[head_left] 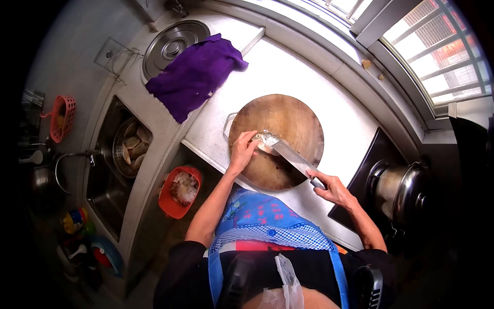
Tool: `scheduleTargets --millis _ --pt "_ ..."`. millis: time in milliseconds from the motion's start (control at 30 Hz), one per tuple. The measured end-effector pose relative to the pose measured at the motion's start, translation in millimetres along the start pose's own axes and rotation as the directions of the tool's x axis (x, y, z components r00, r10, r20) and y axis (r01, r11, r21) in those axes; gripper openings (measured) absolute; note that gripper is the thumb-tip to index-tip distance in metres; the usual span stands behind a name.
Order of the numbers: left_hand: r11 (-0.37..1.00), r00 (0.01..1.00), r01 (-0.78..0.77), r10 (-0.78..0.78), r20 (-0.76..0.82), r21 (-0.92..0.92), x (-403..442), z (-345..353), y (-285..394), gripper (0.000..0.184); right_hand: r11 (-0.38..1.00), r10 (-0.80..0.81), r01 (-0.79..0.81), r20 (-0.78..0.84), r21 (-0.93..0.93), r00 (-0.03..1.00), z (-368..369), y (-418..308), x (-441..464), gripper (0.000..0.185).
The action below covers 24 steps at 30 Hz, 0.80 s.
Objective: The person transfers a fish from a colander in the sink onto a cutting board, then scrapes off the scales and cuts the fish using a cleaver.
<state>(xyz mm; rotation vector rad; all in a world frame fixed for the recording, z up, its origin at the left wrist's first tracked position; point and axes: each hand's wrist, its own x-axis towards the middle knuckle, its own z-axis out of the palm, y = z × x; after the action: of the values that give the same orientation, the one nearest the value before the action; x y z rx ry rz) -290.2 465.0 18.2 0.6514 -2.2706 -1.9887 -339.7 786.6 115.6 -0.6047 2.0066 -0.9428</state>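
Note:
A round wooden chopping board (293,121) with a metal side handle lies on the white counter. My right hand (333,190) is closed around the dark handle of a cleaver (296,158). Its broad blade points up and left across the board. At the blade's far end is a small silvery-white fish (265,140), partly covered by the blade and my fingers. My left hand (243,151) grips the fish from the left with bent fingers, close to the blade. Pale bits stick to the metal there.
A purple cloth (193,77) covers part of a round metal lid (172,44). On the left, the sink (105,190) holds a colander (117,149) with several fish. Below the counter edge stands a red bin (170,203) with scraps. A lidded pot (393,190) sits on the stove at right.

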Motion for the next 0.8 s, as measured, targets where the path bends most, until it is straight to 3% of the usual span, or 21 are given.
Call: scheduleTargets --millis 67,100,167,200,233,300,333,367,433,567,633,667,733,800 --pt "0.995 1.0 -0.011 0.012 -0.004 0.104 2 3 4 0.032 0.992 0.032 -0.032 0.001 0.12 0.999 17 12 -9 0.06" --pt "0.978 1.0 -0.025 0.028 -0.014 0.206 5 5 5 0.032 0.979 -0.135 0.141 -0.051 0.146 0.989 28 20 -10 0.06" --pt "0.984 0.998 -0.056 0.059 -0.013 0.167 9 9 5 0.032 0.985 -0.116 0.104 0.083 0.134 0.99 39 5 -19 0.06" --pt "0.987 0.996 -0.09 0.093 -0.017 0.13 14 10 6 0.033 0.992 -0.028 0.009 0.155 0.126 0.988 40 -4 -23 0.062" --pt "0.987 0.995 -0.091 0.094 -0.014 0.132 18 8 7 0.033 0.991 -0.025 0.007 0.138 0.131 0.99 41 -7 -26 0.063" --pt "0.988 0.999 -0.054 0.054 0.006 0.148 18 6 6 0.032 0.967 -0.182 0.189 -0.056 0.171 0.982 44 11 -32 0.061" --pt "0.991 0.998 -0.059 0.061 -0.013 0.119 19 7 7 0.034 0.988 -0.105 0.117 -0.11 0.105 0.988 33 -1 -35 0.059" --pt "0.991 0.998 -0.059 0.061 -0.008 0.12 22 9 1 0.034 0.995 -0.05 0.037 -0.142 -0.089 0.989 21 -5 -36 0.06" --pt "0.949 0.979 -0.189 0.203 -0.032 0.253 29 13 -12 0.031 0.957 -0.172 0.092 -0.28 -0.277 0.944 12 1 -25 0.061" --pt "0.863 0.945 -0.234 0.31 -0.105 0.448 27 20 1 0.033 0.913 -0.198 0.087 -0.245 -0.4 0.949 5 30 3 0.065" --pt "0.931 0.979 -0.086 0.146 -0.145 0.355 27 18 4 0.036 0.914 -0.195 0.101 -0.208 -0.392 0.959 4 37 9 0.065" --pt "0.931 0.978 -0.083 0.144 -0.149 0.355 25 19 9 0.036 0.917 -0.189 0.11 -0.174 -0.384 0.966 3 38 11 0.065" --pt "0.994 0.986 0.089 -0.079 -0.15 0.058 20 21 19 0.037 0.912 -0.196 0.118 -0.165 -0.393 0.967 2 39 14 0.064" --pt "0.999 0.991 0.045 -0.044 -0.13 0.007 24 21 9 0.036 0.908 -0.2 0.122 -0.158 -0.402 0.967 1 39 16 0.063"
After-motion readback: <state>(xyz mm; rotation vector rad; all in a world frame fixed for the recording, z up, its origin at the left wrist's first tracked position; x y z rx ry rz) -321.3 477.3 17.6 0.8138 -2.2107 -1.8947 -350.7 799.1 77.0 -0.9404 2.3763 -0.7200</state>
